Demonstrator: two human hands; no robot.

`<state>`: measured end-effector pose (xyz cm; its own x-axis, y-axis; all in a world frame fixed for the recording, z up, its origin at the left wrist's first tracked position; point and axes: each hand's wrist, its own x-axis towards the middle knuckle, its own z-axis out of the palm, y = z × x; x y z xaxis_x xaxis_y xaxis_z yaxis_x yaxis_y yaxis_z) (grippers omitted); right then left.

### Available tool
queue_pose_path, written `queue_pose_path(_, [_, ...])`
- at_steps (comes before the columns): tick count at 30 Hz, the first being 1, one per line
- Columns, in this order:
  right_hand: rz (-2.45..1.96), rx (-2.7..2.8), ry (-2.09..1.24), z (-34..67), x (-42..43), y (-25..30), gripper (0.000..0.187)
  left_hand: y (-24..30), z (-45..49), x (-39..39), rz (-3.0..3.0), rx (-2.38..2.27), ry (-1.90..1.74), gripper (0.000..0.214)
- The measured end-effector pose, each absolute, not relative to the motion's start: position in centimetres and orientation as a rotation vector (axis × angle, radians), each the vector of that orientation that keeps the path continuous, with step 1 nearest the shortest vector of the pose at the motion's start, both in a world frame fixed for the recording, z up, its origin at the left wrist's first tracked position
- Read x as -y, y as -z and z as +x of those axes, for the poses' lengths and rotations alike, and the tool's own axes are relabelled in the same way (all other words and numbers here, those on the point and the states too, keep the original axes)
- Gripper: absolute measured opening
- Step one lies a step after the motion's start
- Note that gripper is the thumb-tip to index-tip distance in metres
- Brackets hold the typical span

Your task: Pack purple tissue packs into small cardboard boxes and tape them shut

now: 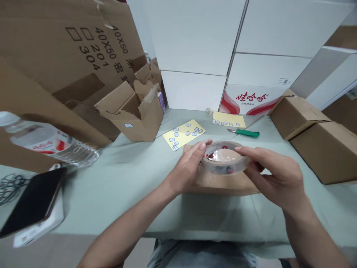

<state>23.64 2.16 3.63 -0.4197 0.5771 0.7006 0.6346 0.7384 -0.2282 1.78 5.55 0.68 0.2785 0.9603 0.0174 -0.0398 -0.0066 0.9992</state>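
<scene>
A roll of clear tape is held between my two hands, tilted so its ring faces up toward me. My left hand grips its left side, with the thumb on the rim. On the right side my right hand pinches the roll between thumb and fingers. Below the roll a closed brown cardboard box rests on the table, partly covered by my hands and the tape. Behind it lie a green utility knife with its blade showing and a yellow sheet carrying small labels.
A second yellow label sheet lies farther back. An open carton stands at the left, brown boxes at the right. Stacked white boxes wall the back. A water bottle and a dark tablet-like device sit at far left.
</scene>
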Motion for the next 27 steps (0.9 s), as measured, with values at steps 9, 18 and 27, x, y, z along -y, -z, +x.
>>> queue_pose_path(9, [-0.963,2.249,-0.092,24.0,-1.8,-5.0,0.01,-2.9,1.6,-5.1,1.397,-0.761,-0.888,0.025])
queue_pose_path(18, [-0.957,2.333,0.037,23.2,-1.8,-5.3,0.01,-5.6,2.0,-5.8,1.461,-0.807,-0.686,0.022])
queue_pose_path(27, [-0.955,2.328,0.017,23.2,-1.8,-5.1,0.012,-5.9,2.5,-5.4,1.391,-0.824,-0.633,0.016])
